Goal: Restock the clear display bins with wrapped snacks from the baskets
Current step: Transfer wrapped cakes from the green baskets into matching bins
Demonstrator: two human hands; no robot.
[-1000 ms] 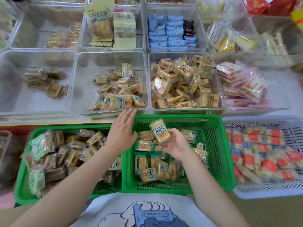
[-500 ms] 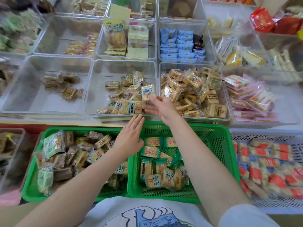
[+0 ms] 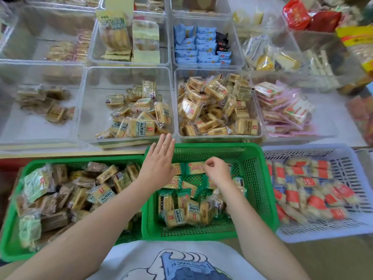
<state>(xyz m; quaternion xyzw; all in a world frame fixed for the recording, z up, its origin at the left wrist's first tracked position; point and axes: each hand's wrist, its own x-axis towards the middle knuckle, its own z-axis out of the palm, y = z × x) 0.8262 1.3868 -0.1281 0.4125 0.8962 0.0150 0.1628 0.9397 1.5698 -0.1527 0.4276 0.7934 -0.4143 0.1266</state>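
Observation:
My left hand (image 3: 159,158) lies flat with straight fingers over the back left rim of the middle green basket (image 3: 258,178), holding nothing. Over that basket's wrapped yellow biscuit packs (image 3: 185,213) hovers my right hand (image 3: 217,170), fingers curled, thumb against forefinger, nothing visible in it. It sits right beside a green-wrapped pack (image 3: 193,167). Just beyond the basket stands a clear display bin (image 3: 90,110) with several blue-labelled biscuit packs (image 3: 141,126) piled in its front right corner.
A second green basket (image 3: 80,159) of mixed brown and green packs is at the left. A white basket (image 3: 343,156) of red-labelled packs is at the right. A fuller clear bin (image 3: 218,110) and other bins fill the shelf behind.
My right hand carried a yellow pack up to the clear bin, let it go there, and has come back down over the middle green basket with nothing in it. The left hand stayed put.

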